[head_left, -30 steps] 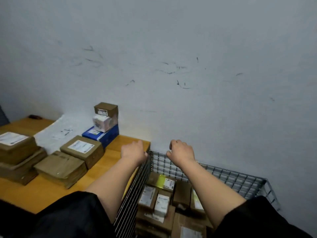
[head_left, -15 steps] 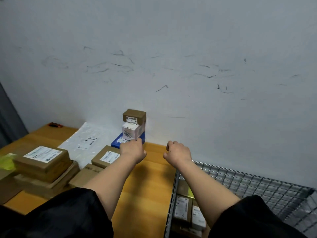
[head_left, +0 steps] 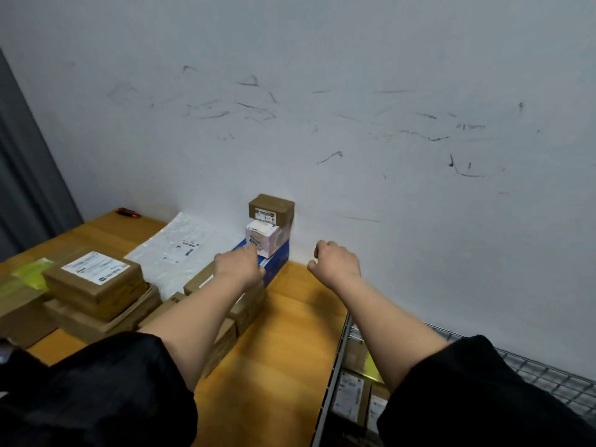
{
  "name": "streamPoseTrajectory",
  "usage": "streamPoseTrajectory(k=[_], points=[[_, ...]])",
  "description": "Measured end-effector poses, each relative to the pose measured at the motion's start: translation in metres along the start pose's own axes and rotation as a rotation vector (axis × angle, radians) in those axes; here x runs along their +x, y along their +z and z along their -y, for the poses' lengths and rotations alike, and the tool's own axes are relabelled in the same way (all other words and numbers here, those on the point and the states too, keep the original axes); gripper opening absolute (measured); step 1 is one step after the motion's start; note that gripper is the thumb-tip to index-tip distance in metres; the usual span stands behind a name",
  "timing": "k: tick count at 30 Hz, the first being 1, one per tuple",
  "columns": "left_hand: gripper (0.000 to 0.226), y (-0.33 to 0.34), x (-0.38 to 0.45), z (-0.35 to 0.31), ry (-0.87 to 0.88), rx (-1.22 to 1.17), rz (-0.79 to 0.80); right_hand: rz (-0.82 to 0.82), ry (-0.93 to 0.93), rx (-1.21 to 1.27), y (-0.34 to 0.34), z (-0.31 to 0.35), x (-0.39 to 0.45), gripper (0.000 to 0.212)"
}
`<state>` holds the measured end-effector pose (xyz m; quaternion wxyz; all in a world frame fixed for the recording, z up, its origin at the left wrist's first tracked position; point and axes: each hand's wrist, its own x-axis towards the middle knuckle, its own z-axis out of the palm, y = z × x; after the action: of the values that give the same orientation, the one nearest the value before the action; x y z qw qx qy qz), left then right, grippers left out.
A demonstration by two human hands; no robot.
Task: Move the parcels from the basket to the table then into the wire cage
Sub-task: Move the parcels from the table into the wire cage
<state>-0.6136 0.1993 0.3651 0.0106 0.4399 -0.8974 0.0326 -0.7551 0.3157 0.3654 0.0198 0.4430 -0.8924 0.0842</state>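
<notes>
Against the wall on the wooden table (head_left: pixel 283 333) stands a stack: a blue box (head_left: pixel 278 262) at the bottom, a pink-white box (head_left: pixel 265 237) on it, a small brown box (head_left: pixel 271 208) on top. My left hand (head_left: pixel 240 266) reaches to the near left corner of the blue box, its fingertips at the foot of the pink-white box. My right hand (head_left: pixel 335 264) hovers over the table to the right of the stack, fingers loosely curled, holding nothing. The wire cage (head_left: pixel 548 379) at the lower right holds labelled parcels (head_left: pixel 350 398).
Stacked brown parcels (head_left: pixel 93 279) fill the left of the table. A white plastic mailer (head_left: pixel 174 246) lies behind them, and flat brown parcels (head_left: pixel 248 308) lie under my left forearm. A small orange object (head_left: pixel 127 212) sits at the far edge. A scuffed wall stands close behind.
Both hands have moved left, away from the wire cage and over the table. My left hand has come up to the blue box; the view has swung left with them.
</notes>
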Motion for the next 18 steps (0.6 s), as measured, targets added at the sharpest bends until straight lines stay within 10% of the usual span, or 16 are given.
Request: streamPoseTrajectory(k=[18], points=[[0.041, 0.018, 0.081, 0.052, -0.016, -0.020, 0.045, 0.056, 0.009, 0.069, 0.040, 0.049, 0.082, 0.038]])
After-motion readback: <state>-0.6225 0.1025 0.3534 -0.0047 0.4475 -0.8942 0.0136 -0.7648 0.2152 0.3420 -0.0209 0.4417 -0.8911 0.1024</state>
